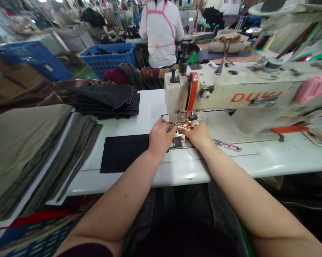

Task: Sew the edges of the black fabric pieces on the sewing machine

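Observation:
At the needle end of a white sewing machine (219, 89), my two hands meet with their fingertips almost touching. My left hand (161, 136) is closed in a pinch just left of the presser foot area; a small dark bit shows at its fingers, too small to name. Opposite it, my right hand (199, 135) has its fingers bent together by the needle, and what they hold is hidden. A black fabric piece (125, 153) lies flat on the white table (184, 173), its right end reaching to my left hand and wrist. Thread snips (230, 145) with a pink handle rest beside my right wrist.
Stacked grey-brown fabric pieces (29, 153) cover the table's left side, with a pile of dark pieces (107, 100) behind them. A blue crate (109, 59) stands farther back. Beyond the machine, a person (163, 34) in a white top faces away.

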A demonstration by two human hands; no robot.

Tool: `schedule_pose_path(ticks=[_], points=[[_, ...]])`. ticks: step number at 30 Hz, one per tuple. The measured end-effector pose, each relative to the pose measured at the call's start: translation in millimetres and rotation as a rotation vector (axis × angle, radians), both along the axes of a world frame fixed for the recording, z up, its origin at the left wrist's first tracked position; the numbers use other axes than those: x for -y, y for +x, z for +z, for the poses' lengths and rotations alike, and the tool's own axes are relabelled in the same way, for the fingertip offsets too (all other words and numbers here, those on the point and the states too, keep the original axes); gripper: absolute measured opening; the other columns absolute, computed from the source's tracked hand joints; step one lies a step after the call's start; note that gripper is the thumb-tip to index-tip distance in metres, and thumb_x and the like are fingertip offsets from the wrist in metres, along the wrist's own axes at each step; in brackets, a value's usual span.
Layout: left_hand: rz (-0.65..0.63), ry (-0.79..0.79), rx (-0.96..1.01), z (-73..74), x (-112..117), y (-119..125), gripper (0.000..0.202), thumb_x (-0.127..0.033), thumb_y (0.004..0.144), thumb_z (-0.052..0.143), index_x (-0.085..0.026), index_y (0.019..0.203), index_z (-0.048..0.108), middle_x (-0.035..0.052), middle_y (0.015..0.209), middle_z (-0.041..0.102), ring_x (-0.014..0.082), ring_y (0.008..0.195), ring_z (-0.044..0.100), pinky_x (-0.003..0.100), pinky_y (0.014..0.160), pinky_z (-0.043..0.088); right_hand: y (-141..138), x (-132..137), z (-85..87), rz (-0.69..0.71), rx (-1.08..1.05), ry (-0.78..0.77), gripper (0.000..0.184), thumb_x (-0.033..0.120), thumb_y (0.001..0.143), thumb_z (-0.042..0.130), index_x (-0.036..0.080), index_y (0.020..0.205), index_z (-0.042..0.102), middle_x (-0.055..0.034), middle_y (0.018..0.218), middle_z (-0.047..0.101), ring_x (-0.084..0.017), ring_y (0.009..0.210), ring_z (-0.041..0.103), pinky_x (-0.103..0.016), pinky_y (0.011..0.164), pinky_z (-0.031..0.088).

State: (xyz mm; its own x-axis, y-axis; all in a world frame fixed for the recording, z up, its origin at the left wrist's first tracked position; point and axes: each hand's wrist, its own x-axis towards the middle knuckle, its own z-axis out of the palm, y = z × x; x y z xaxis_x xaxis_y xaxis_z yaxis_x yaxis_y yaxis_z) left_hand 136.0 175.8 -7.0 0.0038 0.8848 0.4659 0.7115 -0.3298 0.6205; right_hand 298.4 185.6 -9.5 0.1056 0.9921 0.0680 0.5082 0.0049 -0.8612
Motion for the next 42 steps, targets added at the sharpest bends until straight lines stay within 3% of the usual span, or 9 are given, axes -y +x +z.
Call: schedule_pose_path(ticks=[11,25,32,42], points=[[0.024,0.031,-0.019,-3.2,-1.3,-2.1,0.009,-0.027,0.084,0.074,-0.02,0.079,0.077,-0.0019,0.069,0.05,0.0136,0.064,0.052,0.027,0.066,0.043,-2.6,-2.5,-9.1,0.031,-0.03,0.124,0.024,0.04,0.075,0.07,0.018,0.07,0.066,-0.0011,0.065,0.066,-0.015,0.061,0.057,-0.025,0.056,0.038],[0.021,0.005,0.013,-0.4,-0.1,-2.5,0.01,-0.031,0.082,0.076,-0.021,0.079,0.079,-0.0029,0.067,0.05,0.012,0.063,0.052,0.026,0.065,0.043,-1.7,5.8,0.3,0.01,0.078,0.083,0.013,0.031,0.075,0.061,0.019,0.072,0.066,-0.0005,0.067,0.064,-0.014,0.062,0.053,-0.026,0.058,0.033],[0.007,-0.014,0.019,0.0,3.8,-2.6,0.012,-0.031,0.083,0.074,-0.021,0.083,0.08,-0.0035,0.066,0.047,0.0117,0.062,0.051,0.026,0.064,0.042,0.8,6.3,1.3,-0.004,0.096,0.134,0.024,0.029,0.082,0.054,0.02,0.06,0.053,0.0019,0.06,0.053,-0.013,0.061,0.045,-0.027,0.059,0.026],[-0.017,-0.066,0.027,6.8,12.3,-5.8,0.01,-0.027,0.084,0.072,-0.022,0.082,0.08,-0.0037,0.065,0.045,0.0119,0.062,0.05,0.026,0.065,0.043,8.7,25.0,8.3,-0.017,0.292,0.149,0.022,0.031,0.091,0.053,0.021,0.074,0.062,-0.0037,0.077,0.061,-0.017,0.071,0.051,-0.028,0.065,0.033]])
